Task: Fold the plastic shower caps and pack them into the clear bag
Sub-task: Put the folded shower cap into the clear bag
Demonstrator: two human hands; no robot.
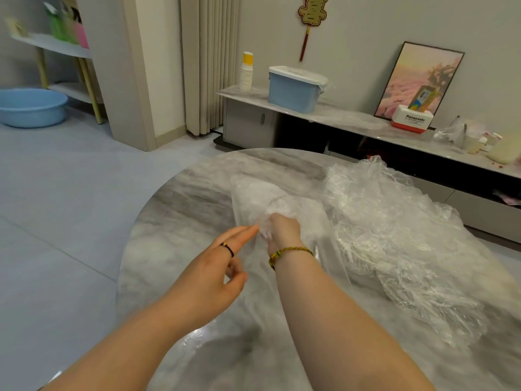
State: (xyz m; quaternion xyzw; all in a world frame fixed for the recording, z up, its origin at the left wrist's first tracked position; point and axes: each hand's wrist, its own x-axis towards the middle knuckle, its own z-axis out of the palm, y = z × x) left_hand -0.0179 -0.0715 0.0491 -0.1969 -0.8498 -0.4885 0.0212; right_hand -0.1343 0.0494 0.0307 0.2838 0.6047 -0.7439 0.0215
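Right hand is curled on a scrunched cap at the mouth of the bag, knuckles up. Its fingertips are buried in film, so exact grip can't be seen. Left hand is just beside it, fingers straight w/ tips touching the bag's edge, thumb bent underneath. Looks like it's steadying the opening, not gripping. Bag lies flat on the desk, its far end whitish, prob w/ packed caps. Loose pile of unfolded caps sits to the right, against the bag's side.

Risks, imo: the cap is thin & springy, so it'll prob puff out of its fold once let go, esp if shoved in only part way. Bag isn't pinned, so a push could slide it across the smooth desk or bunch the mouth shut. Film on film is hard to tell apart, so it's easy to snag the bag wall instead of the cap, or drag a packed one out w/ the hand
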